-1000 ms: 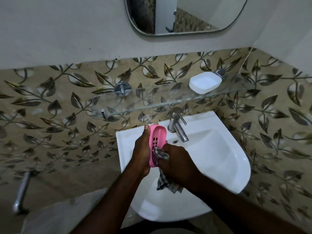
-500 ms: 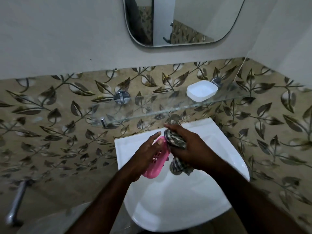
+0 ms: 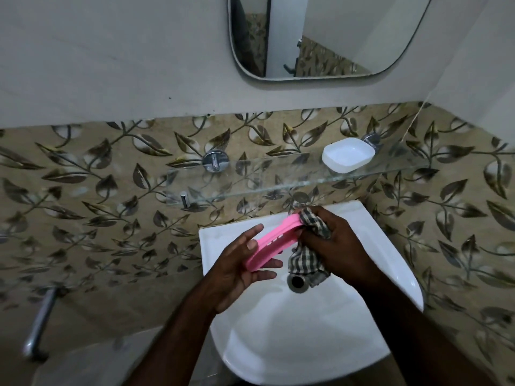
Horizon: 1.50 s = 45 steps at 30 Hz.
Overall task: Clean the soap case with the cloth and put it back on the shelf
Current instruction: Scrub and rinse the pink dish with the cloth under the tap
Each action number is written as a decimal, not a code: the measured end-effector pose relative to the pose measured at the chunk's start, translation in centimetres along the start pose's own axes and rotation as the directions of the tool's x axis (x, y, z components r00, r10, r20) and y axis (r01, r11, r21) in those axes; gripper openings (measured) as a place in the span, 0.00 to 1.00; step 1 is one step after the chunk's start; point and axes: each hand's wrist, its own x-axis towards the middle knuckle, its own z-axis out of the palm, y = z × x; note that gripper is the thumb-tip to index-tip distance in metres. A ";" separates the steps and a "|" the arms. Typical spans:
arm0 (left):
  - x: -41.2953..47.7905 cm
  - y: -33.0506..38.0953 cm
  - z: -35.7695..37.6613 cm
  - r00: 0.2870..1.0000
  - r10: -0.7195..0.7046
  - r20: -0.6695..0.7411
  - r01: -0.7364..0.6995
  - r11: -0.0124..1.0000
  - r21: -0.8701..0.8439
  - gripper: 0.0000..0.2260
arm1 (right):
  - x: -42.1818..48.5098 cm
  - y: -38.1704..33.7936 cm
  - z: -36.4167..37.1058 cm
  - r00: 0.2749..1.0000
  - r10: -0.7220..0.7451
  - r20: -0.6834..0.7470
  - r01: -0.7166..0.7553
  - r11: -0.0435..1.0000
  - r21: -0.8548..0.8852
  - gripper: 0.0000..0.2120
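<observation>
A pink slotted soap case [image 3: 274, 242] is held over the white sink [image 3: 306, 330]. My left hand [image 3: 245, 263] grips its lower end between thumb and fingers. My right hand [image 3: 331, 240] holds a checked cloth [image 3: 306, 260] bunched against the case's upper end, and the cloth's tail hangs down toward the drain. Above the sink, a glass shelf [image 3: 250, 179] carries a white soap dish [image 3: 347, 154] at its right end.
A chrome tap top [image 3: 301, 196] shows just behind my right hand. A mirror [image 3: 320, 37] hangs on the wall above. The sink drain [image 3: 298, 282] lies below the cloth. A metal pipe [image 3: 39, 324] runs along the lower left wall.
The case has tilted from upright to lying slanted, and the cloth moved from its lower part up to its top end. The view has shifted downward.
</observation>
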 end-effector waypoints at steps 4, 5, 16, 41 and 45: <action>-0.5 -1.1 1.0 0.992 0.116 -0.056 -0.112 0.991 0.070 0.42 | -0.1 0.8 0.2 0.991 0.131 -0.026 -0.126 0.982 0.144 0.14; -0.5 -1.3 1.1 0.987 0.144 -0.065 -0.132 0.977 0.169 0.40 | -0.2 1.0 0.1 0.987 0.162 -0.023 -0.155 0.970 0.186 0.15; 0.0 -0.3 0.3 0.964 0.251 -0.087 -0.155 0.799 0.582 0.28 | -1.0 2.0 1.3 0.947 0.320 0.001 -0.316 0.933 0.171 0.14; 0.6 -1.2 -0.4 0.949 0.265 -0.170 -0.146 0.848 0.509 0.26 | 0.0 2.1 2.0 0.937 0.305 -0.171 -0.301 0.952 0.051 0.22; 0.4 -1.1 -0.7 0.929 0.343 -0.137 -0.179 0.742 0.646 0.32 | -0.1 1.2 1.4 0.923 0.298 -0.244 -0.295 0.954 0.051 0.15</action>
